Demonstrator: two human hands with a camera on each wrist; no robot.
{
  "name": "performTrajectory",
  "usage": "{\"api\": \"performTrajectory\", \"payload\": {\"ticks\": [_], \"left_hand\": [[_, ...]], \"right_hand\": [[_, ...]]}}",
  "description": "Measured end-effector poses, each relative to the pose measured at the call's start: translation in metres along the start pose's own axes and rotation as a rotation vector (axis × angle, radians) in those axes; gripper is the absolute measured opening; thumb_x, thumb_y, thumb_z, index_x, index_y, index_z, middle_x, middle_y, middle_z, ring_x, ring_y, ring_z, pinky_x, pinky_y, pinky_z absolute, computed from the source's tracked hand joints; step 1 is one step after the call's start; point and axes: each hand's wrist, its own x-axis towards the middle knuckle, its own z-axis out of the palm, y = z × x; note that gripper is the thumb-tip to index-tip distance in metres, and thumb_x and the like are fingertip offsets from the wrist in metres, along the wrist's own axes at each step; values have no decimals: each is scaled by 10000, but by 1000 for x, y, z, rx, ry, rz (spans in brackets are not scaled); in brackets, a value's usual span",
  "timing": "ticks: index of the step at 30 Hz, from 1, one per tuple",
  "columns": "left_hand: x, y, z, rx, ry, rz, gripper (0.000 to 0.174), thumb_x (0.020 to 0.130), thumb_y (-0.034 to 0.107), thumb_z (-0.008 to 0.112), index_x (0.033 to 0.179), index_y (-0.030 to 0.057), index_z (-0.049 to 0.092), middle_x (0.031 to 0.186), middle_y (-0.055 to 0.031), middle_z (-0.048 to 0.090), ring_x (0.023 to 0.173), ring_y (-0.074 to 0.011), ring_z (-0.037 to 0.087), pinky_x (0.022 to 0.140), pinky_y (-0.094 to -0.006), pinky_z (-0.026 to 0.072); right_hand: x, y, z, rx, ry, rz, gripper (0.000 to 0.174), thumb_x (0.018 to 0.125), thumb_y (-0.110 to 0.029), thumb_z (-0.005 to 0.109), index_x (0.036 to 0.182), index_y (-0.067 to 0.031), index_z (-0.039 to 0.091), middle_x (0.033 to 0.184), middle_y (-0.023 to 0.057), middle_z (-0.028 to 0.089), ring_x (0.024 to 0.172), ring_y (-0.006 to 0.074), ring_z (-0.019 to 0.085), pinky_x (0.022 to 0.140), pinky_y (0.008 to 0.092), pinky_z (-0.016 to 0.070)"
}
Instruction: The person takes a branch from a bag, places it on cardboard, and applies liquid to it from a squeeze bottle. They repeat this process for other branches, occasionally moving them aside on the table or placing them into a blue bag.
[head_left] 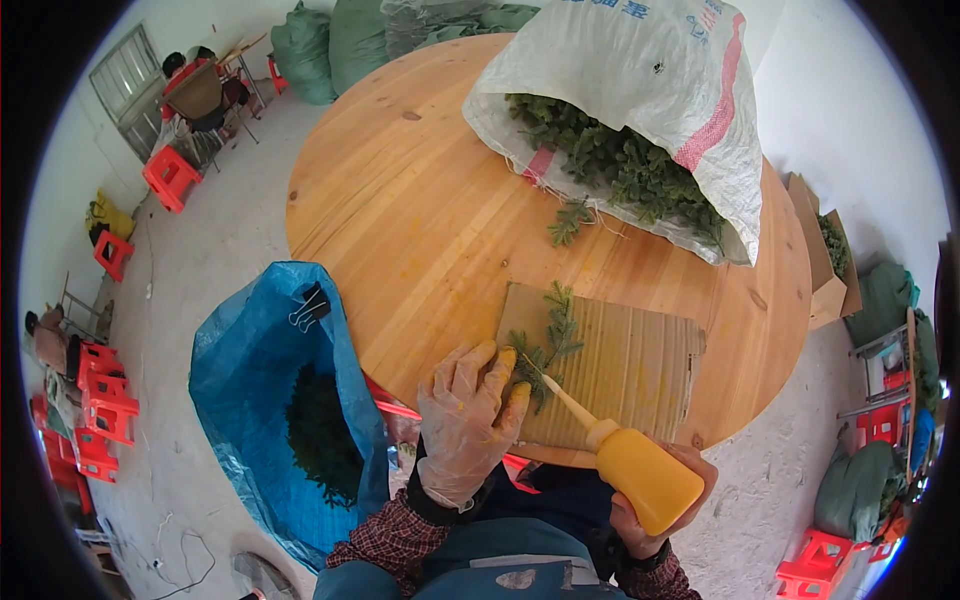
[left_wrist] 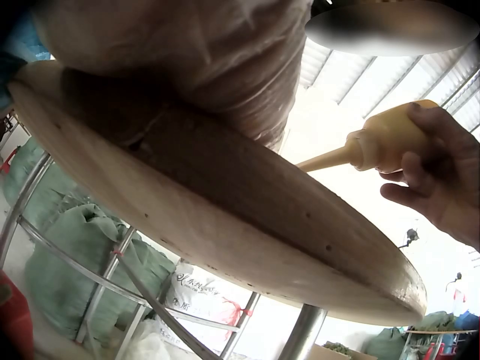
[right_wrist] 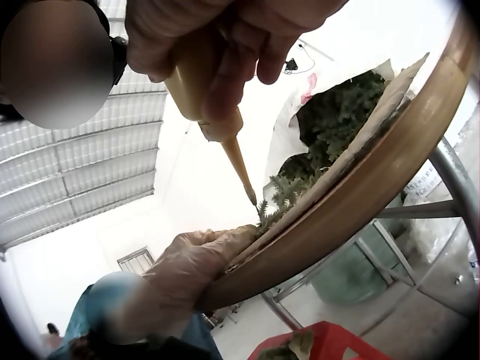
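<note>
My left hand (head_left: 465, 420), in a clear plastic glove stained yellow at the fingertips, pinches the near end of a green needle-leaved sprig (head_left: 562, 325). The sprig lies on a piece of corrugated cardboard (head_left: 640, 365) at the table's near edge. My bare right hand (head_left: 690, 470) grips a yellow squeeze bottle (head_left: 645, 480) with a long, thin nozzle. That bottle tilts down to the left, its nozzle tip right at the sprig. In the right wrist view the nozzle (right_wrist: 238, 171) points down beside the gloved fingertips (right_wrist: 240, 238).
On the round wooden table (head_left: 400, 200), a white woven sack (head_left: 620, 70) spills green sprigs (head_left: 630, 165). One loose sprig (head_left: 568, 222) lies before it. A blue bag (head_left: 235, 370) holding dark greenery stands left of the table. Red stools (head_left: 172, 178) line the room.
</note>
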Motion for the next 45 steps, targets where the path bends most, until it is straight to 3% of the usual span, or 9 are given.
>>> {"api": "performTrajectory", "payload": {"ticks": [13,33,45], "left_hand": [[2,3,-1,-9,24,-4,386,761,180,760,1129,77,701,1200,-74,623,1160,-323,571,927,-465,438],[2,3,0,-8,18,-26,391,760,183,764,1134,86,701,1210,-68,618,1166,-318,566,948,-465,425],[2,5,-2,12,-4,-25,382,771,178,761,1129,61,695,1220,-82,615,1181,-324,560,951,-469,425]], "right_hand": [[-13,-7,-12,11,104,14,846,707,-423,899,1233,2,391,1084,214,624,961,287,656,857,401,535],[-2,-7,-10,-75,0,-60,854,707,-430,904,1248,-13,391,1092,203,631,960,270,650,887,383,530],[-17,-7,-21,41,91,26,843,697,-444,906,1223,-20,402,1075,197,640,930,246,654,874,370,533]]}}
